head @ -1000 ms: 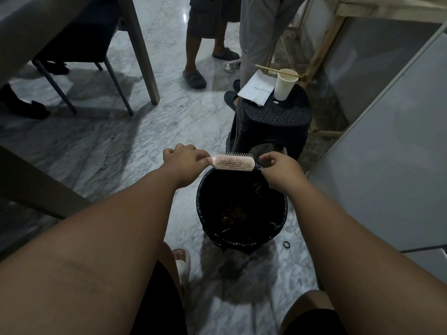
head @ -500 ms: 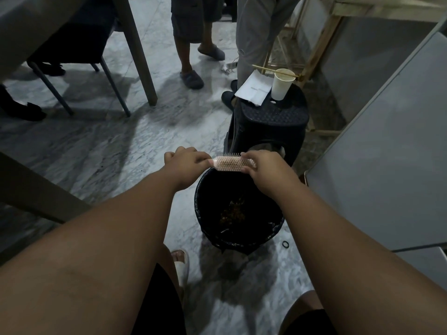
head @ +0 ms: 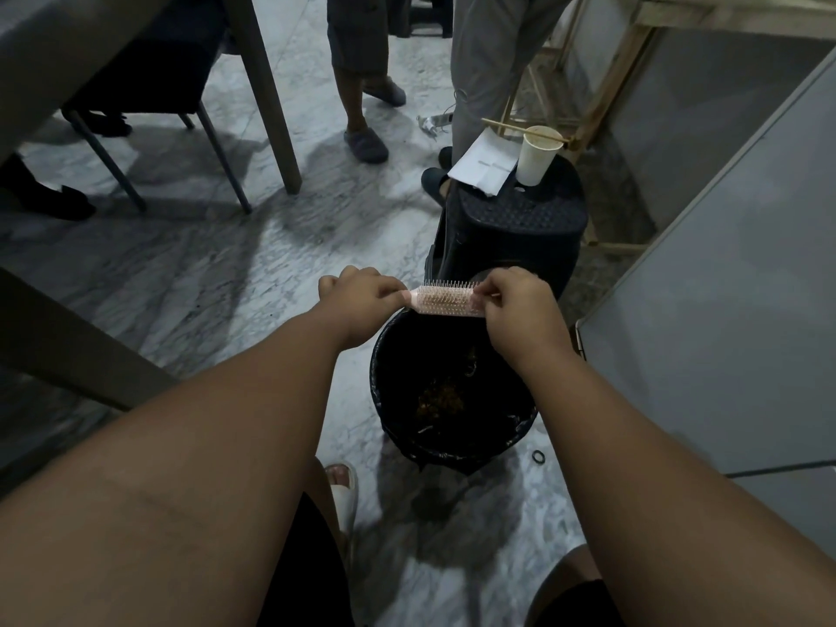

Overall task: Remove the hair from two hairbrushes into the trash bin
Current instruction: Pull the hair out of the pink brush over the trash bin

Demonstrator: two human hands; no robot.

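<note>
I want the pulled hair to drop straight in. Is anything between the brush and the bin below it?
Nothing visible. The brush sits over the far rim of the open bin, with no lid.

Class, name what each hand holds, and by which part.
Left hand grips the pink hairbrush by its handle; right hand pinches at its far bristle end.

We see the left hand [head: 362, 305] gripping the handle of the pink hairbrush [head: 445, 300], held level over the far rim of the black trash bin [head: 384, 400]. The right hand [head: 515, 310] pinches at the brush's tip, bristles up. Behind, a paper cup [head: 538, 156] stands on a dark stool [head: 515, 219].
</note>
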